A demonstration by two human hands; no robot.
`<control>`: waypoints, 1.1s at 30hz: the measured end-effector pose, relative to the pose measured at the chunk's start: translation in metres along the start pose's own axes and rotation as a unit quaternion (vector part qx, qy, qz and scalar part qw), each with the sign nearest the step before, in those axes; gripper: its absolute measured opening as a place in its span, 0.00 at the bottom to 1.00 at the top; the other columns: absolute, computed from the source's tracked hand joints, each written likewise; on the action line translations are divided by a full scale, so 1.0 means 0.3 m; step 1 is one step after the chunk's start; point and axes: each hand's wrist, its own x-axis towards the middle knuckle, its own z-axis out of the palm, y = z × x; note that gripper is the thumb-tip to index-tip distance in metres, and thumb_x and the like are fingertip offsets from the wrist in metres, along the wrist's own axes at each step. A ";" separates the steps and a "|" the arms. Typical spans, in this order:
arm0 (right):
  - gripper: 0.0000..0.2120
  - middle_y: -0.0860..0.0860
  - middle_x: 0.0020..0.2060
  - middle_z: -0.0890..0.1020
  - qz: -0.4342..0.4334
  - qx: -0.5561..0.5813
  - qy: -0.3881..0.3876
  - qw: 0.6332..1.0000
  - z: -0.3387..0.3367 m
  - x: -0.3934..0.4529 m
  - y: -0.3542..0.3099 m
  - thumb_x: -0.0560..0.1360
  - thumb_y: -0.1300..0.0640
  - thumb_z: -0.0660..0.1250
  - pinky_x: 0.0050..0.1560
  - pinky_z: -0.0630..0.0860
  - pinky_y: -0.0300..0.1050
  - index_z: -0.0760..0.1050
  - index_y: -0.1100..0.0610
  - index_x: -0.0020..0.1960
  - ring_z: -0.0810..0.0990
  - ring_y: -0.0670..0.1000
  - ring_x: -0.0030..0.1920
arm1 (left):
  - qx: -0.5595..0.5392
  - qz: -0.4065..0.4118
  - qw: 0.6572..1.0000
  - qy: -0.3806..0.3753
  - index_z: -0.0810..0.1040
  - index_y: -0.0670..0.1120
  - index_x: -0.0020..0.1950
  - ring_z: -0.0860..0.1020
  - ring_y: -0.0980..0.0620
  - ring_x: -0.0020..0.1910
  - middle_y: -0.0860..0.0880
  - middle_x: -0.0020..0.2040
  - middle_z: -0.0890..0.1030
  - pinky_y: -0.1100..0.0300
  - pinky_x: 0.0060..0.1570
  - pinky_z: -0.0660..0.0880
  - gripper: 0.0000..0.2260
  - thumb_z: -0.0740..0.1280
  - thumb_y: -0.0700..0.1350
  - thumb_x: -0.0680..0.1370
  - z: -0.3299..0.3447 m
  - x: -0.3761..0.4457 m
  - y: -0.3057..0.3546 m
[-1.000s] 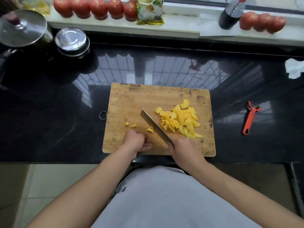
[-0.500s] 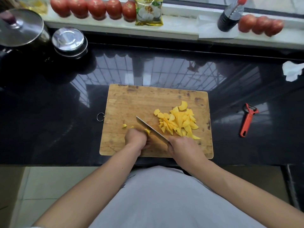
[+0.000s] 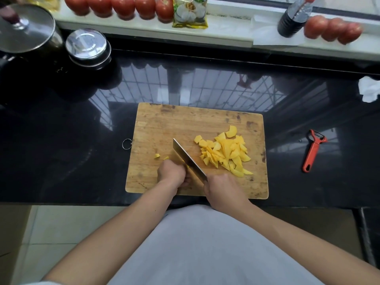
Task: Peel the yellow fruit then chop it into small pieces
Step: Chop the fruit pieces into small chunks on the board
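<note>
Since a second ago our knife (image 3: 188, 159) has swung left against our left hand (image 3: 172, 173), curled over a hidden bit; right hand (image 3: 221, 187) grips the handle. Pieces (image 3: 225, 154) heap on the board (image 3: 164, 124). We keep knuckles tucked.

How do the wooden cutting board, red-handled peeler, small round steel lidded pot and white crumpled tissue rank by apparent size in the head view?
1. Wooden cutting board, clearly largest.
2. Small round steel lidded pot.
3. Red-handled peeler and white crumpled tissue: look alike in extent, and the tissue is cut off by the frame edge, so unranked.
</note>
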 end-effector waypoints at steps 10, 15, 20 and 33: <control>0.08 0.52 0.38 0.76 -0.007 -0.004 0.011 1.000 -0.012 -0.008 -0.021 0.83 0.58 0.57 0.42 0.78 0.55 0.75 0.56 0.53 0.77 0.57 0.41 | 0.012 0.004 1.000 0.010 0.83 0.37 0.42 0.86 0.40 0.32 0.41 0.34 0.85 0.42 0.35 0.85 0.10 0.68 0.40 0.80 -0.002 -0.002 0.008; 0.08 0.53 0.42 0.78 0.000 -0.006 -0.006 1.000 -0.001 -0.002 -0.031 0.83 0.57 0.57 0.43 0.79 0.56 0.74 0.56 0.53 0.78 0.58 0.43 | 0.012 -0.001 1.000 -0.003 0.82 0.37 0.42 0.86 0.41 0.32 0.41 0.35 0.86 0.44 0.36 0.85 0.11 0.68 0.42 0.81 -0.005 -0.006 0.010; 0.08 0.55 0.42 0.79 0.010 0.002 -0.010 1.000 0.006 0.007 -0.034 0.83 0.58 0.57 0.43 0.80 0.57 0.74 0.57 0.52 0.78 0.58 0.42 | 0.010 0.000 1.000 -0.005 0.82 0.37 0.43 0.86 0.41 0.32 0.40 0.36 0.86 0.43 0.37 0.85 0.10 0.68 0.40 0.81 -0.006 -0.011 0.013; 0.08 0.50 0.38 0.78 0.033 0.074 0.080 0.993 0.015 0.051 -0.007 0.84 0.54 0.59 0.38 0.78 0.48 0.75 0.54 0.51 0.78 0.51 0.38 | 0.036 0.016 0.999 -0.032 0.80 0.38 0.51 0.86 0.44 0.32 0.41 0.38 0.86 0.47 0.38 0.86 0.09 0.66 0.44 0.83 -0.026 -0.017 0.016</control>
